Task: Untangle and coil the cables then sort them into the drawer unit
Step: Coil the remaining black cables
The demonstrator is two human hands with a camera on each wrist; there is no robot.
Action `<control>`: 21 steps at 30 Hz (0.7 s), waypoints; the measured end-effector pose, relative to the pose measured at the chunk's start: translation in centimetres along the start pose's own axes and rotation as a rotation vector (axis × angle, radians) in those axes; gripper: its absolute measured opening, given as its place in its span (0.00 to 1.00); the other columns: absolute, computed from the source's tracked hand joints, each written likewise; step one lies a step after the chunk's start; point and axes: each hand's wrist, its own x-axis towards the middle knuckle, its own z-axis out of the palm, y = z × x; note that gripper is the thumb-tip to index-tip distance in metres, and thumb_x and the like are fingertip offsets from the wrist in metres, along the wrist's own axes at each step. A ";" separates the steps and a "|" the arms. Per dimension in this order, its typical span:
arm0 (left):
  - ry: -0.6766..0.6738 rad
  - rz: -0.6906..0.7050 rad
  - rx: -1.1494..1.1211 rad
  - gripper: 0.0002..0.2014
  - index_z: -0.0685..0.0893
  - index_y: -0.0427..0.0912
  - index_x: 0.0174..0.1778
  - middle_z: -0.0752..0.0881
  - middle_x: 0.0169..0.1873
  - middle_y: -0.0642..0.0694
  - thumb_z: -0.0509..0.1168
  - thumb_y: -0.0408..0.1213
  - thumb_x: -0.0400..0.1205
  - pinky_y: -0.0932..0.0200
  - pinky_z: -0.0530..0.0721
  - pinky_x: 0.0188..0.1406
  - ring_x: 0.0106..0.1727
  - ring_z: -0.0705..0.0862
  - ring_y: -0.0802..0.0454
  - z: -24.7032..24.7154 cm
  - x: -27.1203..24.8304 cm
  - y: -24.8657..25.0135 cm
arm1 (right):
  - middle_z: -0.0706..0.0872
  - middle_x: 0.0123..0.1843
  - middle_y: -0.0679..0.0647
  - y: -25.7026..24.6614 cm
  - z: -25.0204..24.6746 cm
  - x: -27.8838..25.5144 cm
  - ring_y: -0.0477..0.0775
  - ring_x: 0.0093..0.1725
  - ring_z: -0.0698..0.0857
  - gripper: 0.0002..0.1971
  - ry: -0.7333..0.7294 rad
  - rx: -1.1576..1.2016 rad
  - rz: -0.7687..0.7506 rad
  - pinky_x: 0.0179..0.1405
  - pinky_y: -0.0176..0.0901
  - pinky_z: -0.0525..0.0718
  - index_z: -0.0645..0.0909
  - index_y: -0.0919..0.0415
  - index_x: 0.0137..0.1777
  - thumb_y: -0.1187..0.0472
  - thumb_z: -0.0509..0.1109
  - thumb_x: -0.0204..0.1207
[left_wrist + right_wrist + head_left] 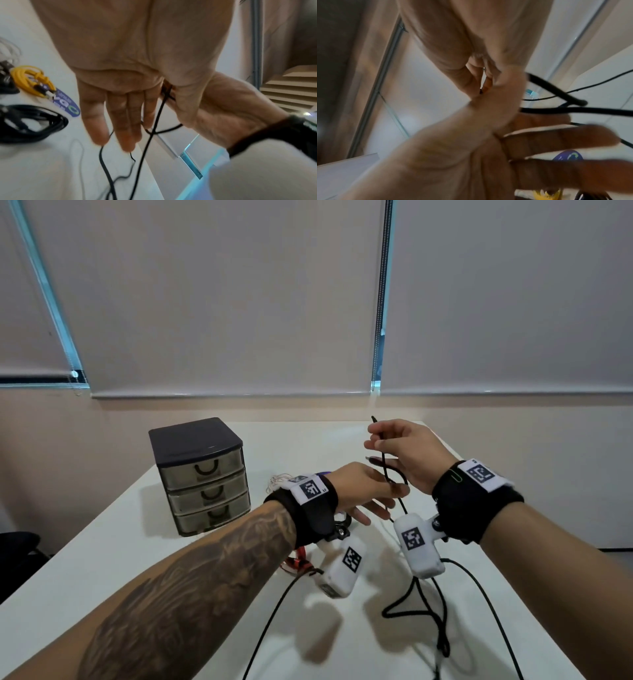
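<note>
black, thin and limp, the cable (386, 470) looks light and liable to slip or kink; best taken near its plug end. the right hand (407, 453) pinches that end above the table (102, 570). the left hand (359, 491), fingers straight, has the cable at its thumb crotch. drawers (202, 477) stand shut, left.

Windows: grey roller blinds (219, 296) fully lowered (teal frames between)
Wall: beige (513, 467)
Table: white (85, 570), evenly lit
</note>
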 end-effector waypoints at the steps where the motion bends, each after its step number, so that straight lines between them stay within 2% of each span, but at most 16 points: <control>1: 0.027 0.026 -0.047 0.12 0.88 0.45 0.51 0.91 0.51 0.46 0.73 0.49 0.79 0.51 0.86 0.46 0.50 0.91 0.50 0.4 0.0 -0.2 | 0.83 0.47 0.58 -0.1 0.4 -0.1 0.55 0.56 0.88 0.15 0.007 -0.006 -0.004 0.56 0.50 0.88 0.83 0.70 0.63 0.80 0.64 0.80; 4: 0.064 0.066 -0.176 0.04 0.87 0.49 0.47 0.91 0.47 0.50 0.71 0.44 0.80 0.51 0.82 0.49 0.51 0.88 0.51 0.9 0.0 -0.4 | 0.85 0.48 0.58 -0.3 0.7 -0.2 0.53 0.55 0.87 0.15 0.045 -0.034 -0.016 0.56 0.50 0.88 0.85 0.67 0.60 0.79 0.64 0.80; 6: 0.040 0.076 -0.284 0.06 0.86 0.48 0.49 0.90 0.48 0.49 0.70 0.43 0.79 0.52 0.80 0.53 0.53 0.87 0.52 0.9 -0.2 -0.2 | 0.88 0.52 0.58 -0.2 0.5 -0.1 0.54 0.56 0.87 0.11 0.043 -0.075 0.013 0.60 0.53 0.87 0.87 0.63 0.58 0.73 0.68 0.80; 8: 0.028 0.094 -0.338 0.07 0.84 0.47 0.49 0.89 0.45 0.48 0.70 0.44 0.78 0.52 0.79 0.54 0.50 0.85 0.52 0.9 -0.4 0.1 | 0.88 0.53 0.60 -0.3 0.6 -0.3 0.56 0.53 0.86 0.06 -0.015 -0.054 0.104 0.59 0.53 0.85 0.87 0.63 0.54 0.63 0.71 0.81; 10: 0.047 0.096 -0.324 0.07 0.84 0.44 0.48 0.87 0.41 0.46 0.68 0.42 0.80 0.51 0.81 0.52 0.47 0.85 0.51 1.0 -0.5 0.4 | 0.86 0.51 0.59 -0.3 0.8 -0.4 0.56 0.50 0.84 0.14 -0.066 0.024 0.174 0.58 0.52 0.83 0.86 0.64 0.53 0.52 0.71 0.82; 12: 0.068 0.080 -0.326 0.06 0.83 0.41 0.51 0.87 0.43 0.44 0.65 0.38 0.83 0.49 0.84 0.49 0.45 0.87 0.48 1.1 -0.5 0.5 | 0.88 0.52 0.56 -0.4 0.8 -0.5 0.55 0.51 0.85 0.20 -0.043 -0.022 0.181 0.63 0.52 0.82 0.86 0.66 0.58 0.47 0.69 0.83; 14: 0.089 0.060 -0.344 0.04 0.81 0.40 0.52 0.84 0.46 0.42 0.62 0.33 0.84 0.47 0.88 0.45 0.45 0.89 0.45 1.1 -0.7 0.4 | 0.90 0.54 0.51 -0.3 0.5 -0.2 0.55 0.58 0.87 0.16 0.008 -0.193 0.119 0.66 0.54 0.81 0.88 0.63 0.57 0.51 0.68 0.83; 16: 0.176 0.078 -0.296 0.07 0.81 0.39 0.53 0.82 0.49 0.43 0.59 0.28 0.84 0.45 0.90 0.42 0.45 0.91 0.43 1.0 -0.7 0.0 | 0.91 0.56 0.51 -0.2 -0.2 -0.1 0.56 0.60 0.87 0.09 0.064 -0.354 0.042 0.63 0.53 0.83 0.88 0.57 0.56 0.60 0.69 0.81; 17: 0.235 0.094 -0.270 0.09 0.81 0.39 0.55 0.83 0.50 0.44 0.58 0.27 0.83 0.45 0.90 0.42 0.45 0.92 0.42 0.9 -0.7 -0.2 | 0.90 0.56 0.52 -0.2 -0.5 0.0 0.54 0.57 0.87 0.09 0.078 -0.409 0.018 0.57 0.48 0.86 0.88 0.57 0.56 0.64 0.69 0.80; 19: 0.339 0.115 -0.262 0.11 0.80 0.37 0.57 0.83 0.45 0.44 0.59 0.25 0.82 0.43 0.90 0.41 0.44 0.93 0.40 0.6 -0.9 -0.6 | 0.90 0.51 0.52 -0.1 -0.9 -0.2 0.49 0.46 0.86 0.09 0.091 -0.468 -0.025 0.43 0.38 0.80 0.87 0.57 0.57 0.66 0.70 0.80; 21: 0.395 0.128 -0.261 0.07 0.82 0.36 0.53 0.86 0.40 0.41 0.62 0.25 0.82 0.40 0.89 0.41 0.43 0.93 0.40 0.1 -0.9 -1.1 | 0.90 0.46 0.52 0.0 -1.2 -0.3 0.49 0.42 0.84 0.06 0.117 -0.489 -0.057 0.39 0.38 0.78 0.87 0.57 0.53 0.66 0.73 0.79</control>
